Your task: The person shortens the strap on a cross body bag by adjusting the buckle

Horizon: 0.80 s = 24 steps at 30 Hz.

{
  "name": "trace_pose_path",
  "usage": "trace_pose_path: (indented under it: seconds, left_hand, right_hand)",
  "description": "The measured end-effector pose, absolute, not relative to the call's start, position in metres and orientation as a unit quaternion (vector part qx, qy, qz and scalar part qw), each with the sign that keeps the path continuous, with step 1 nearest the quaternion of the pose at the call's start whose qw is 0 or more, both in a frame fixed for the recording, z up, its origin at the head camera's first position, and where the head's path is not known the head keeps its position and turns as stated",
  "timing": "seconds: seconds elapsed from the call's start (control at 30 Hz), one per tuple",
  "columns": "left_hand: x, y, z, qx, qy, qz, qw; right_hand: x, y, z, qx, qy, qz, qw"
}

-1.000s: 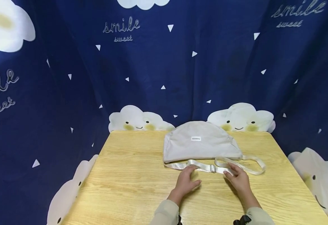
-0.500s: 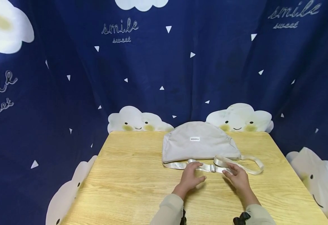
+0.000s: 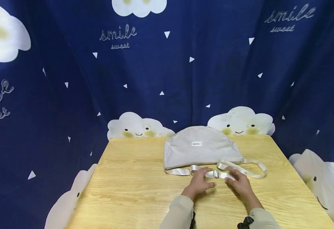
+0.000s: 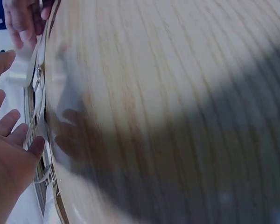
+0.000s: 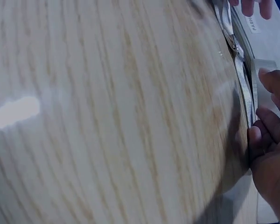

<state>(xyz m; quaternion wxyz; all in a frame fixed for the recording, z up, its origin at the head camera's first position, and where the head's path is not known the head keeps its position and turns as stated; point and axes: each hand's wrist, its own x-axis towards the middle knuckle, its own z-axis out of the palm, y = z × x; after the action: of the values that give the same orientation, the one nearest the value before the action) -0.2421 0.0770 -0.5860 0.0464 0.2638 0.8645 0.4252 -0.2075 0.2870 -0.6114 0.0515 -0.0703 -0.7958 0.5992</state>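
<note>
A pale grey handbag (image 3: 204, 151) with a small "FASHION" label, upside down in the head view, lies on the wooden table. Its whitish strap (image 3: 179, 171) runs along the near side, with a metal slider buckle (image 3: 215, 174) between the hands. My left hand (image 3: 199, 183) reaches over the strap just left of that buckle, fingers loosely spread and thumb apart. My right hand (image 3: 240, 184) is at the strap to the buckle's right; thumb and index finger stand apart across it. In the right wrist view, its fingertips (image 5: 255, 135) are right by the strap.
A loop of strap (image 3: 262, 170) curls out to the right of the bag. The wooden tabletop (image 3: 132, 184) extends left and towards the person. A dark blue curtain (image 3: 155, 70) with cloud prints hangs behind and at both sides.
My left hand has moved right along the strap, closer to the buckle and the right hand. My right hand has stayed nearly in place. The head view has tilted slightly upward.
</note>
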Motion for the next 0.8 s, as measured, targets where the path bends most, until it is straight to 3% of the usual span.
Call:
trace_pose_path:
  seconds: [0.33,0.8]
  left_hand:
    - [-0.247,0.08,-0.596,0.265,0.876,0.401,0.035]
    - [-0.242,0.088,-0.598,0.197,0.942,0.271,0.011]
  right_hand:
    - [-0.208,0.284,-0.611,-0.039,-0.819,0.57,0.062]
    - [-0.204,0.28,-0.596,0.021,-0.882,0.465,0.072]
